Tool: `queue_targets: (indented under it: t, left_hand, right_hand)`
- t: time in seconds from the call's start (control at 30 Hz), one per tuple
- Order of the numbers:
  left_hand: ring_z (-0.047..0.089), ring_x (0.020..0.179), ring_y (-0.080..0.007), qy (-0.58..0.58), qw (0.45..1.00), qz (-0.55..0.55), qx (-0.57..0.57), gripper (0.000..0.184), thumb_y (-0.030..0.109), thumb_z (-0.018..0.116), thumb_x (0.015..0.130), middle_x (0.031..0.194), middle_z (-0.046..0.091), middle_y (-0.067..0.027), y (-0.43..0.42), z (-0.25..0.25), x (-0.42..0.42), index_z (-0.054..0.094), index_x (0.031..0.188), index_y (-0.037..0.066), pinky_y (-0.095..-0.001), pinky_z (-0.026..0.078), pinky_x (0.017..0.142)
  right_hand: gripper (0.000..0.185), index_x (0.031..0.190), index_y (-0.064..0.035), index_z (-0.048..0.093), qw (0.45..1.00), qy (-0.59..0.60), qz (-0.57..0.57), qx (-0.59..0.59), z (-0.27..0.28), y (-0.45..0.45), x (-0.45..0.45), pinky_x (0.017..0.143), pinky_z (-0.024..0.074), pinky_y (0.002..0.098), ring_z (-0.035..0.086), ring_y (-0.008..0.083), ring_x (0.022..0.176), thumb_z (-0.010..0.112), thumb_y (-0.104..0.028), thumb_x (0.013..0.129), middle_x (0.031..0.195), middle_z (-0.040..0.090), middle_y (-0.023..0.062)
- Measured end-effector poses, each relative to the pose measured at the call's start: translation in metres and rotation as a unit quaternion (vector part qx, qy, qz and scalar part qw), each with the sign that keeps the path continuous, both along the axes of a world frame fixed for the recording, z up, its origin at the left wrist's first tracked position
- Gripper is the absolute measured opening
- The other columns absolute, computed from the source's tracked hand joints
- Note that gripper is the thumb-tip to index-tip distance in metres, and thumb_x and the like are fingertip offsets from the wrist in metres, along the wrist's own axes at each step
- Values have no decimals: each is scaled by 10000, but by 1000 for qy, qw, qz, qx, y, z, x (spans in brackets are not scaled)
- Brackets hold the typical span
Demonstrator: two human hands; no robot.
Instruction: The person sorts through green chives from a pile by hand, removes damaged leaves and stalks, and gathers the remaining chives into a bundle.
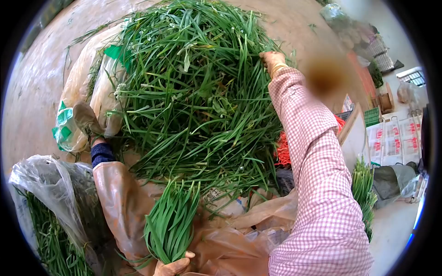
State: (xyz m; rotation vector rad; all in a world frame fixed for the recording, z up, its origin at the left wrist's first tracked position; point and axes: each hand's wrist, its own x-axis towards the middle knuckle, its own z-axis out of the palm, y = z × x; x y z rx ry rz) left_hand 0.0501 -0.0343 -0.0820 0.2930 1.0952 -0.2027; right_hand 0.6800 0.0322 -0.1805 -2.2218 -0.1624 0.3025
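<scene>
A wide, loose heap of long green leaves (pixel 198 87) covers the middle of the view. At the bottom, my left hand (pixel 174 267) is closed round a neat bunch of green leaves (pixel 170 223), its tips pointing up over the brown apron. My right hand (pixel 273 60), its arm stretched out in a checked sleeve, is at the upper right edge of the heap. Its fingers are curled in against the leaves there, and what they grip is too small to make out.
Clear plastic (pixel 55 184) with green leaves stands at the lower left. Long plastic bags (pixel 78 83) lie left of the heap, beside a shoe (pixel 86 118). Red strings (pixel 283 149) lie near my right arm. At the right are a green crate (pixel 372 117) and another leaf bundle (pixel 363 191).
</scene>
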Motion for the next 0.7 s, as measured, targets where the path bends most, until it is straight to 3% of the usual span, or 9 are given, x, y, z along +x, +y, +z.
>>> queue_targets:
  t: [0.1, 0.17, 0.2, 0.27, 0.33, 0.43, 0.5, 0.57, 0.7]
  left_hand:
    - [549, 749, -229, -4, 1000, -10, 2, 509, 172, 699, 730, 877, 572, -82, -3, -5, -5, 500, 1197, 149, -322, 442, 614]
    - [588, 798, -249, -8, 1000, -19, 1, 557, 186, 713, 724, 927, 605, -97, -4, -11, -11, 487, 1233, 167, -334, 472, 645]
    - [607, 822, -260, -10, 1000, -26, 2, 581, 193, 719, 721, 952, 622, -104, -7, -14, -17, 480, 1251, 176, -340, 487, 661]
    - [646, 871, -280, -11, 999, -40, 6, 630, 207, 733, 715, 1003, 654, -119, -8, -17, -19, 467, 1286, 193, -352, 517, 692]
    - [558, 763, -235, -16, 1000, -27, 0, 522, 175, 702, 728, 892, 582, -87, -5, -15, -16, 495, 1207, 150, -326, 450, 624]
    - [426, 600, -167, -20, 1000, 7, -12, 363, 128, 654, 748, 726, 474, -39, 0, -1, 0, 536, 1088, 84, -286, 351, 521]
    - [338, 492, -122, -30, 999, 26, -20, 261, 96, 623, 760, 615, 402, -7, 4, 8, 8, 564, 1008, 40, -260, 285, 452]
    - [250, 384, -77, -43, 997, 49, -29, 170, 65, 591, 773, 504, 329, 25, 4, 16, 9, 592, 929, -3, -233, 219, 384]
    - [248, 408, -83, -49, 997, 63, 5, 166, 147, 626, 767, 509, 309, 28, -5, 14, 1, 586, 882, 33, -237, 206, 395]
  right_hand:
    - [65, 726, -73, 602, 993, 49, -60, 85, 20, -9, -3, 478, 380, 280, 475, 113, 533, 648, -118, 735, 617, 546, 5]
    - [77, 706, -88, 600, 975, 29, -42, 218, 38, -26, -17, 462, 360, 267, 470, 109, 532, 614, -147, 753, 630, 548, -5]
    - [171, 904, -52, 608, 970, 19, -20, 240, 43, -29, -13, 618, 419, 270, 505, 137, 637, 601, -167, 778, 773, 610, 56]
    - [163, 911, -57, 583, 952, 75, 16, 297, 60, -39, -16, 608, 415, 265, 520, 143, 648, 577, -175, 798, 786, 617, 58]
    - [136, 937, -63, 513, 908, 172, 107, 366, 87, -51, -27, 604, 420, 264, 553, 171, 674, 496, -175, 862, 813, 628, 77]
    - [128, 950, -60, 507, 924, 131, 168, 317, 98, -60, -25, 585, 433, 258, 571, 175, 684, 468, -162, 883, 814, 626, 89]
    - [92, 939, -72, 498, 947, 62, 127, 288, 113, -67, -39, 561, 478, 283, 599, 195, 685, 482, -148, 891, 820, 627, 97]
    - [84, 925, -83, 489, 912, 58, 90, 396, 131, -78, -52, 551, 513, 304, 621, 211, 671, 525, -147, 885, 809, 624, 101]
    - [110, 927, -82, 481, 905, 11, 132, 404, 180, -100, -102, 547, 526, 310, 622, 209, 645, 556, -144, 877, 775, 611, 93]
